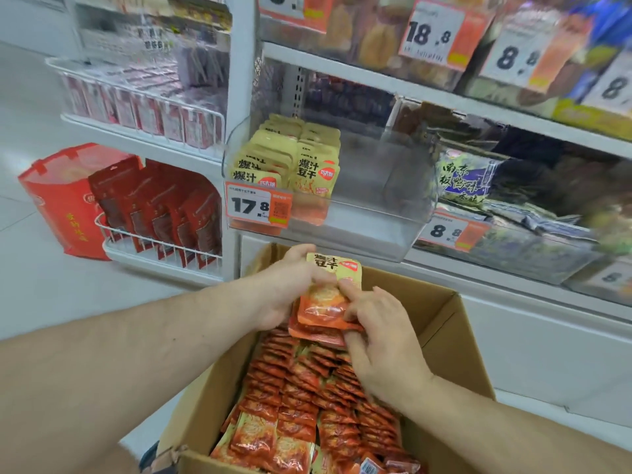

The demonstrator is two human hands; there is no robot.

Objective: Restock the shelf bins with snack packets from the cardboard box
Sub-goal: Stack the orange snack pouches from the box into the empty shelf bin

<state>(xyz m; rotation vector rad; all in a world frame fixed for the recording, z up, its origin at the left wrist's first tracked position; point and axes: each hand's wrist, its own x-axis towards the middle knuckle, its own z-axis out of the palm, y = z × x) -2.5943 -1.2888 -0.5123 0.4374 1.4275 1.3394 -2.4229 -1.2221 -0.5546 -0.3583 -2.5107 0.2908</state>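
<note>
An open cardboard box [441, 323] stands below the shelves, filled with several rows of orange and yellow snack packets [307, 388]. Over the box, both hands hold a small stack of these packets [328, 302]. My left hand [287, 285] grips the stack from the left side and top. My right hand [379, 340] pinches its right edge with curled fingers. Just above hangs a clear plastic shelf bin [376, 206], with two rows of the same packets [287, 159] standing at its left end; its right part holds nothing.
A price tag reading 17.8 [258, 205] hangs on the bin's front. Dark packets fill the neighbouring bin [496, 186] to the right. On the left, wire shelves carry red pouches [160, 206], with a red bag [58, 200] on the floor.
</note>
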